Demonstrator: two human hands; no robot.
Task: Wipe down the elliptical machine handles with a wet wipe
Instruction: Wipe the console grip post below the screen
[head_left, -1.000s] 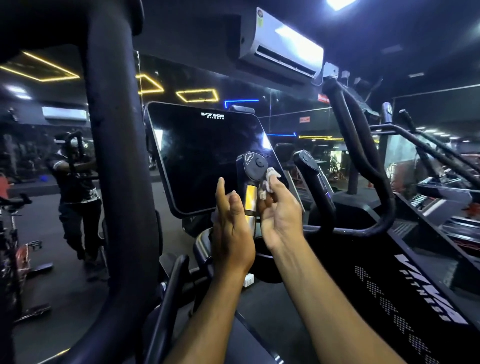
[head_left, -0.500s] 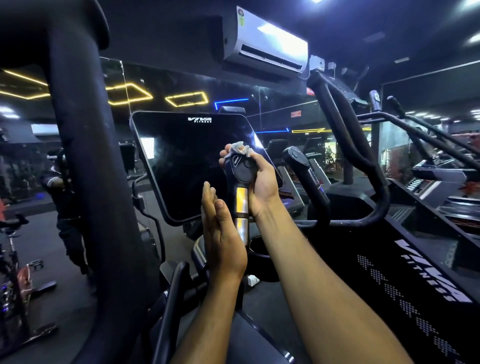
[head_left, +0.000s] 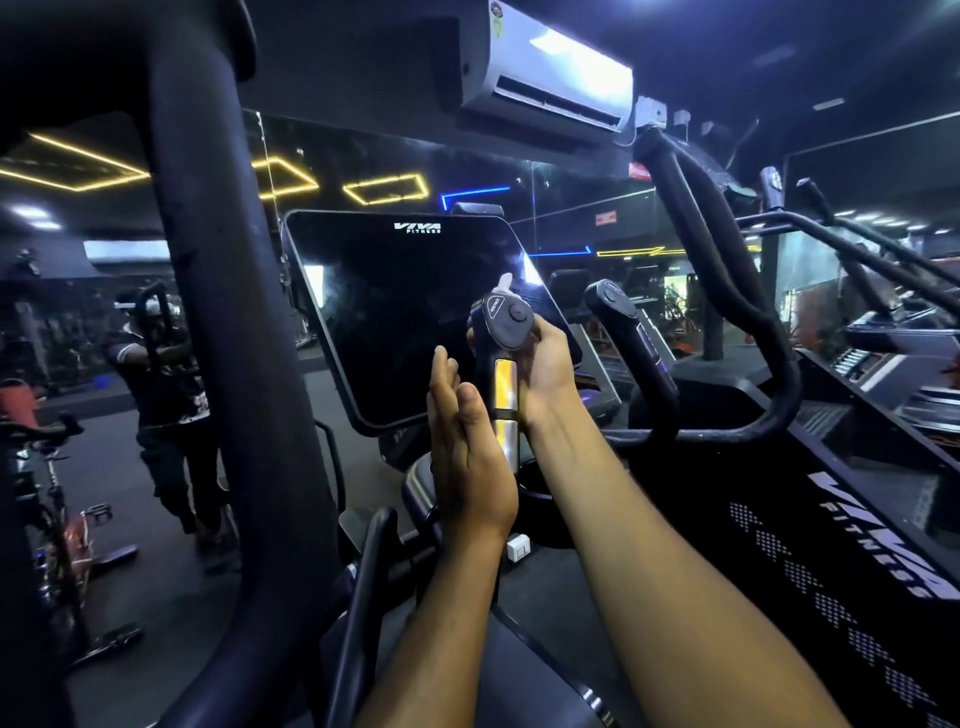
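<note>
White wet wipe (head_left: 505, 283) pokes up just behind the rounded black head of the short inner handle (head_left: 505, 364), in front of the dark console screen (head_left: 405, 312). The right hand (head_left: 545, 364) wraps that handle from the right side, its grip closed around the head with the wipe pressed against the far face; only a small tuft of the wipe shows above the fingers. The left hand (head_left: 467, 457) stands flat and upright just left of the handle's metal sensor plates, fingers straight and together, holding nothing; whether it touches the handle I cannot tell. A second short handle (head_left: 631, 343) rises to the right, apart from both hands. Thick black moving arm (head_left: 228, 364) fills the left foreground.
</note>
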